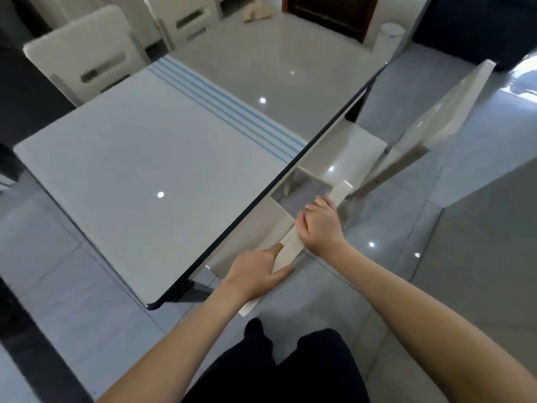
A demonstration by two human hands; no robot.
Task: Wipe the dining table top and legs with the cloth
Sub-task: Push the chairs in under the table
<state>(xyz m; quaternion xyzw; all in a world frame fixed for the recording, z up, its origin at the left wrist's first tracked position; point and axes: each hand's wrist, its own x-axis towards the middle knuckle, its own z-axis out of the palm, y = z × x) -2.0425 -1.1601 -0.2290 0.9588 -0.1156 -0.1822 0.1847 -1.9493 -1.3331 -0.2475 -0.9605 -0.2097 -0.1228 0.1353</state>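
Gripping chair back (290, 242) beside table (145, 141): left hand (258, 273), right hand (321, 226), fingers (313, 209) curled; cloth (257, 13) far.

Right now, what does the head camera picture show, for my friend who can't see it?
The left hand and right hand grip the top of a cream chair beside a glossy dining table. A crumpled cloth lies at the table's far end.

The cloth (257, 13) at the far end of the desk (130, 170) is small and blurred; its folds cannot be resolved. The desk top conceals most of each desk leg (186, 292). The bottom frame edge cuts off both forearms (421, 315).
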